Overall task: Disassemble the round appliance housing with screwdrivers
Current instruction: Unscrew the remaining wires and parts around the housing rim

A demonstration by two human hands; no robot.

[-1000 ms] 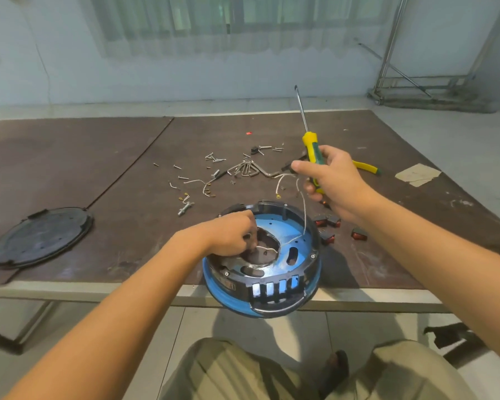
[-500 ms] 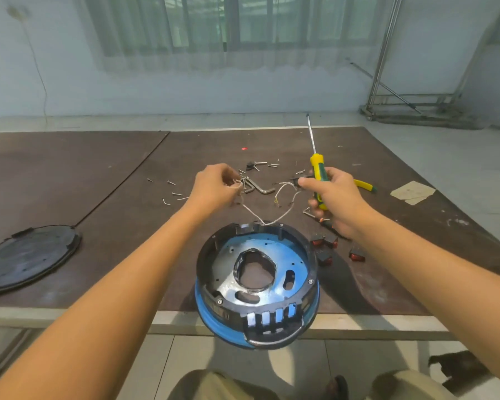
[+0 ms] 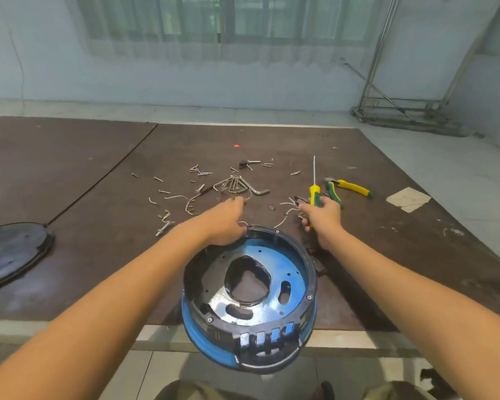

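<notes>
A bunch of bent metal keys [image 3: 237,183] lies just past the left fingers [image 3: 238,201]. Yellow pliers [image 3: 350,186] lie just right of the right fingers [image 3: 326,202]. A round black lid [image 3: 12,252] sits far left, a paper scrap [image 3: 407,199] far right.

One left hand [image 3: 225,220] and one right hand [image 3: 322,216] are working; one screwdriver [image 3: 313,194], one housing [image 3: 260,336], one pliers [image 3: 351,186], one lid [image 3: 9,252] and over ten screws [image 3: 164,192] are showing.

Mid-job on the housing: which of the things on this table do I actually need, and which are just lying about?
In the job:
round housing
screwdriver, gripped in the right hand
white wires beyond the housing's far rim
loose screws

Lying about:
pliers
hex keys
black round cover at far left
paper scrap
</notes>
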